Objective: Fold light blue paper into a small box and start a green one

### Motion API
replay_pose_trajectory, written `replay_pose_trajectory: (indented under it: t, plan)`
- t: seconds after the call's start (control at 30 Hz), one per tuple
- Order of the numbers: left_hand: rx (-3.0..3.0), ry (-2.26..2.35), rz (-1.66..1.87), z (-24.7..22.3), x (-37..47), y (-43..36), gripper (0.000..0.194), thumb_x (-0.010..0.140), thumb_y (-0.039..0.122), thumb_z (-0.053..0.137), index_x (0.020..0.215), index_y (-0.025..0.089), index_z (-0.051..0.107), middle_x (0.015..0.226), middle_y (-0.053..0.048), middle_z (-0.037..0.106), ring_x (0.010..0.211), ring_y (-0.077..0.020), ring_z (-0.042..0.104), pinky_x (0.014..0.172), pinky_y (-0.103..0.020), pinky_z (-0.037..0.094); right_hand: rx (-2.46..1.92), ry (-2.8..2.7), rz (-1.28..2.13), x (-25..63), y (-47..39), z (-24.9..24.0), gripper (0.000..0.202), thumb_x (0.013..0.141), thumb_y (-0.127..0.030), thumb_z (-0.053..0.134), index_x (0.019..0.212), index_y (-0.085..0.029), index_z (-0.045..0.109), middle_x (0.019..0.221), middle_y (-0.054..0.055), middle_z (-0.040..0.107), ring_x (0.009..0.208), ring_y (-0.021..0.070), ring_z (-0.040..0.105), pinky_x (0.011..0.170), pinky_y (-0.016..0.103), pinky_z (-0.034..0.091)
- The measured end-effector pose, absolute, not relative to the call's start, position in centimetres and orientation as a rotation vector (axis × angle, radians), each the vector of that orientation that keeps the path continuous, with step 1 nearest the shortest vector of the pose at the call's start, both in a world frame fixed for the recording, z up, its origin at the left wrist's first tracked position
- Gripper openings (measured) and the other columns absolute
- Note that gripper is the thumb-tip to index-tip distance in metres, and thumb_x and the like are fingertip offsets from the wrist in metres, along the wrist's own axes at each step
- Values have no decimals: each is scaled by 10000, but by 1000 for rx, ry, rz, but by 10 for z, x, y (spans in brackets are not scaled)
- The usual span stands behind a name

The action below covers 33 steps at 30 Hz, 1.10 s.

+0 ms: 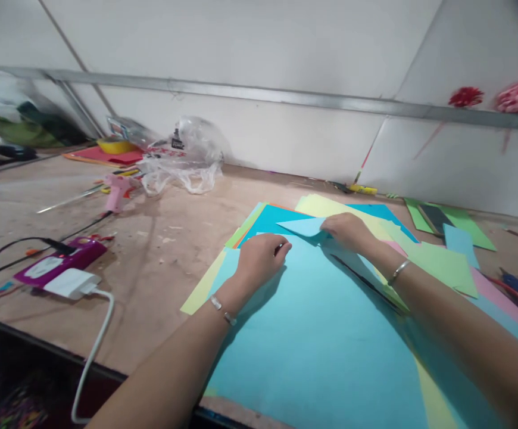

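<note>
A large light blue sheet of paper (312,345) lies over a stack of coloured paper at the table's front. My right hand (346,231) is closed in a pinch on a small pointed piece of light blue paper (303,227), raised above the stack's far edge. My left hand (262,257) rests on the large sheet, just left of that piece. Its fingers are curled in, and what they hold, if anything, is hidden. Below my right wrist lies a thin dark strip (364,281), too unclear to name.
At left are a pink glue gun (118,190), a purple power strip (65,261) with a white charger (72,283) plugged in, and a clear plastic bag (187,158). Green paper pieces (444,268) lie at right. A white wall (250,42) stands behind the table.
</note>
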State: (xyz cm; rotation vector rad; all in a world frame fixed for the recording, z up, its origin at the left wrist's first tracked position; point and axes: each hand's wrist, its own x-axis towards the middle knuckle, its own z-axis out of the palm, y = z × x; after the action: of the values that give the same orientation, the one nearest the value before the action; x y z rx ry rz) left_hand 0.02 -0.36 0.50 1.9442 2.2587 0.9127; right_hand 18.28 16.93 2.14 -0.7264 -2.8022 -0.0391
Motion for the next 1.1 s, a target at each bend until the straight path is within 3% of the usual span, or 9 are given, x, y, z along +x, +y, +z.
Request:
replay_pose_trajectory:
  t: [0.13,0.27,0.43,0.6,0.73,0.83,0.97,1.1]
  plan:
    - [1882,2355,1193,7,1,-3,166,921,307,558,927,181,667,935,-77,687,912,-222,610,821,-326,451,-795,-2608,-99,189,157,35,345,943,-188,373,970,-151,715,1032,144,731,994,271,651,877,382,449]
    - [1955,2201,1535,10,3,-5,276,754,359,782,920,183,650,1151,-113,664,1111,-270,583,969,-378,443,-694,-2511,-14,197,124,50,285,946,-287,432,943,-210,706,998,74,746,956,237,662,862,340,467]
    - [1804,2025,1184,8,13,-7,413,742,228,756,1143,256,663,1080,-14,740,979,-236,678,864,-330,514,-630,-2371,219,202,98,60,195,881,-300,513,831,-214,680,858,41,739,796,203,666,749,310,499]
    - [1650,2046,1247,8,16,-7,561,713,249,750,1259,257,623,1110,-8,735,941,-232,678,863,-347,523,-844,-2265,306,230,104,57,241,867,-343,552,1014,-187,662,888,49,722,780,186,660,711,298,514]
    - [1488,2097,1335,8,12,-4,544,674,252,758,1209,230,662,1044,-22,743,921,-236,669,857,-358,523,-1135,-2576,107,270,105,37,182,869,-319,552,882,-195,685,875,60,707,752,194,650,633,295,469]
    - [1404,2072,1440,6,9,-2,522,661,260,752,1174,198,676,1017,-35,741,899,-228,668,835,-339,520,-1213,-2814,36,285,96,19,126,850,-268,598,898,-217,703,855,47,694,735,188,651,577,266,422]
    - [1283,2069,1488,1,4,0,498,660,353,737,1113,150,690,842,-26,728,751,-211,653,697,-305,508,-1209,-2852,26,286,85,8,141,837,-158,579,867,-212,705,794,46,659,720,184,636,554,255,380]
    - [1172,2073,1582,-4,-4,2,502,652,413,728,1078,148,697,815,-26,716,717,-196,636,634,-275,485,-1240,-2759,-55,289,84,11,208,872,-172,500,855,-195,707,805,67,652,717,188,615,568,270,382]
